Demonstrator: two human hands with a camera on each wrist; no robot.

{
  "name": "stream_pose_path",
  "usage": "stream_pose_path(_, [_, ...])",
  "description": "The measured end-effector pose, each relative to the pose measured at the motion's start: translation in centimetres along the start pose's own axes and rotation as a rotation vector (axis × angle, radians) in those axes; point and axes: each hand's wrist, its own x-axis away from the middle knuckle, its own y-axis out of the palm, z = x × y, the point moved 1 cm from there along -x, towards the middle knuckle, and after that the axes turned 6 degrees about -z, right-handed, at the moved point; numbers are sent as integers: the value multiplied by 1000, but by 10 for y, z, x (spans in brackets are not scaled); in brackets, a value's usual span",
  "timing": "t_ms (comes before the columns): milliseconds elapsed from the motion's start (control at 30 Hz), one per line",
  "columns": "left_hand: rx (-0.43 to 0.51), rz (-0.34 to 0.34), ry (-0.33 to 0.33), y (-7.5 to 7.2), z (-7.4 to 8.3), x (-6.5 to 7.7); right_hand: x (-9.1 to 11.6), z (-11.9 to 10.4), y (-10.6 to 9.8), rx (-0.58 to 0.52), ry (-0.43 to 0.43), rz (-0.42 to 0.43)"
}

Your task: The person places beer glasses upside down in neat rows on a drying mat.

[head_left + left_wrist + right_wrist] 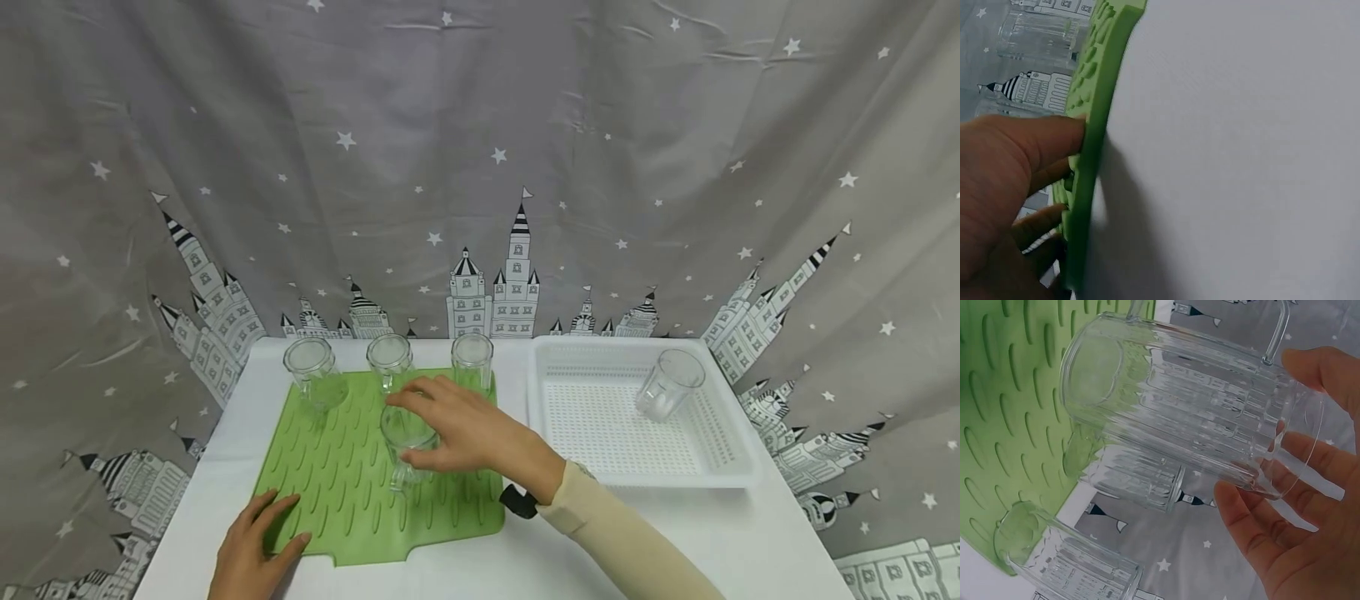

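Observation:
My right hand point(457, 425) grips a clear glass mug point(1191, 400) by one end, thumb on one side and fingers around the other. The mug's handle point(401, 477) points toward the front. It is over the middle of a green ribbed mat point(337, 492); whether its base touches the mat I cannot tell. Along the mat's back edge stand three more glass mugs: one at the left point(311, 371), one in the middle point(390, 360), one at the right point(472, 358). At the mat's front left corner my left hand point(255, 546) rests with fingers spread, its thumb point(1063, 139) touching the edge.
To the right of the mat is a white plastic basket point(600, 479) with a perforated bottom. A clear glass point(667, 387) leans inside, toward its right back. Both stand on a white table point(570, 550). Behind hangs a grey curtain point(585, 150) printed with castles and stars.

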Motion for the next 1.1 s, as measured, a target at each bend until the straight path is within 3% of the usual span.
stream_pose_path(133, [3, 52, 23, -1, 15, -3, 1, 1, 0, -6, 6, -4])
stream_pose_path(267, [88, 66, 66, 2, 36, -10, 2, 1, -1, -9, 4, -8])
stream_pose_path(500, [298, -17, 181, 19, 87, -23, 2, 0, -1, 4, -14, 2])
stream_pose_path(633, [404, -71, 246, 26, 108, -30, 2, 0, 0, 11, -32, 10])
stream_pose_path(833, [491, -118, 315, 25, 125, -44, 3, 0, 3, 3, -63, 1])
stream_pose_path(1100, [517, -271, 336, 15, 132, -56, 6, -2, 3, 5, -78, -4])
